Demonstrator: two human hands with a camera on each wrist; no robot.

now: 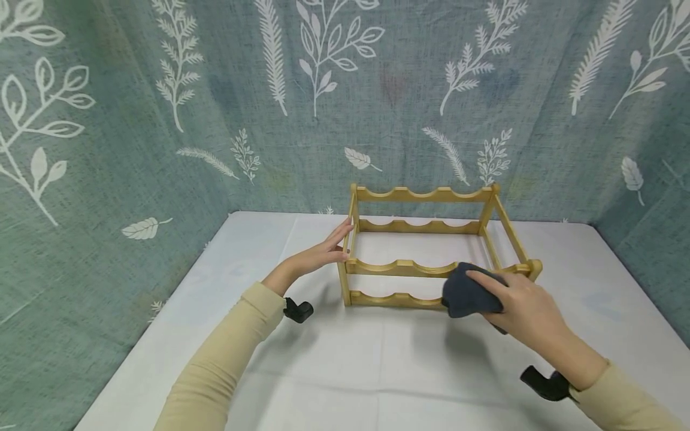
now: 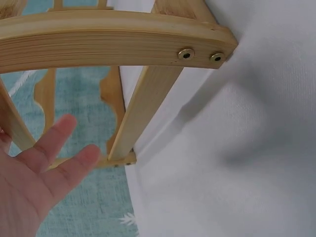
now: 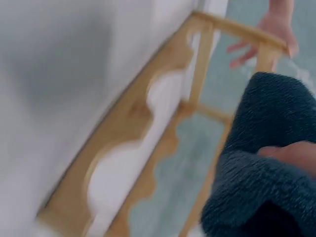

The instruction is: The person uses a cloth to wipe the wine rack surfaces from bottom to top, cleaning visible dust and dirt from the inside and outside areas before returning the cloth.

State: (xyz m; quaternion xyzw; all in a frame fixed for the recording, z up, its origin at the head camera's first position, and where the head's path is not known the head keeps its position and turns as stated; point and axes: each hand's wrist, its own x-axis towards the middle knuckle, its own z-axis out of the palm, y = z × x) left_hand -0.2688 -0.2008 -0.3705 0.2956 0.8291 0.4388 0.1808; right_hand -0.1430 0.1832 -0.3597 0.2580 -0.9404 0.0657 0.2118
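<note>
In the head view, a wooden rack (image 1: pixel 401 267) with wavy rails stands on the white counter (image 1: pixel 350 371). The left hand (image 1: pixel 322 248), fingers extended and holding nothing, is at its left end; the right hand (image 1: pixel 525 306) grips a dark blue cloth (image 1: pixel 468 292) at the front.

In the left wrist view, the grained wood has round bolts (image 2: pixel 186 54); the fingers spread apart.

In the right wrist view, the cloth looks thick, fluffy.

Head view: high, facing forward and down, whole wooden wine rack (image 1: pixel 406 268) in frame. Wrist views: close, tilted; left at rack's left end; both share left fingers (image 2: pixel 55 140).
</note>
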